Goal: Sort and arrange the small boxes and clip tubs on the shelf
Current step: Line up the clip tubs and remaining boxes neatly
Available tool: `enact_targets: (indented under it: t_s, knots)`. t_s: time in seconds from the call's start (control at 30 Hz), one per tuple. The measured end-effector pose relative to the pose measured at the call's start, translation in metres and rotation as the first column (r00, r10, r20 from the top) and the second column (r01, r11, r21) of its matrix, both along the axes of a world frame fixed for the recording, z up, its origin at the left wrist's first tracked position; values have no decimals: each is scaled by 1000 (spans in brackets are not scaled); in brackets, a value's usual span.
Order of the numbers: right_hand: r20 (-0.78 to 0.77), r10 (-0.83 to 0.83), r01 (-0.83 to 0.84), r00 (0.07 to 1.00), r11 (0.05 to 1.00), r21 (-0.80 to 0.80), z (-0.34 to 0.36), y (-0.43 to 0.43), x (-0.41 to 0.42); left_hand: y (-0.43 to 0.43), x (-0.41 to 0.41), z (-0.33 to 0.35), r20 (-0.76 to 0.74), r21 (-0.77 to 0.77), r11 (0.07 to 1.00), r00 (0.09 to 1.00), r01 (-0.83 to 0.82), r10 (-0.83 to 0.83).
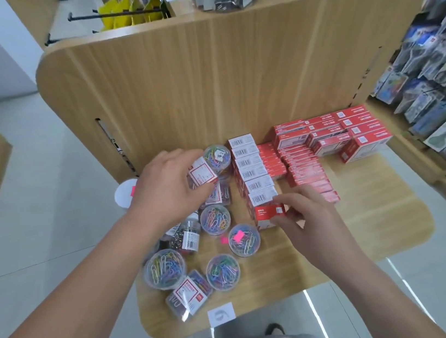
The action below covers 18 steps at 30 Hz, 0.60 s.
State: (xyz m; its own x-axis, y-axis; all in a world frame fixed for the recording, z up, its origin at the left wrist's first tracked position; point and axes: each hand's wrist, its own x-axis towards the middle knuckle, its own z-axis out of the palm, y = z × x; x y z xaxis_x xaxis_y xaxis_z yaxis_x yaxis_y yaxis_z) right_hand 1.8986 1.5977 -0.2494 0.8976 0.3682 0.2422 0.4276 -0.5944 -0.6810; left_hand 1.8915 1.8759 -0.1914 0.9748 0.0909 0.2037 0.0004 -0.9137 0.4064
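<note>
Our two hands held stock on the rounded wood-grain shelf (366, 220)
Our left hand (167, 188) curled round a flat clear plastic case (202, 174) with a red-framed label, just beside a round tub (217, 156) at the far left. Our right hand (309, 222) pinched a small red cardboard box (268, 211) at the near end of a row of white-ended boxes (254, 174). Clear tubs of coloured wire clips (215, 219) stood near left

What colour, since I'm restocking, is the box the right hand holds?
The box is red and white; head view.
</note>
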Motion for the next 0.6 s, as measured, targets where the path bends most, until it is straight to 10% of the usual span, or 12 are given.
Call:
enact_targets:
  t_s: [0.4, 0.6]
  knots:
    - [-54, -73, 72, 996, 997, -19, -9, -20, -20, -76, -66, -3, -77, -476, 879, 996, 8, -51]
    - [-217, -226, 214, 950, 974, -77, -25, -64, -33, -131, -86, -51, -187, -401, 916, 976, 27, -111]
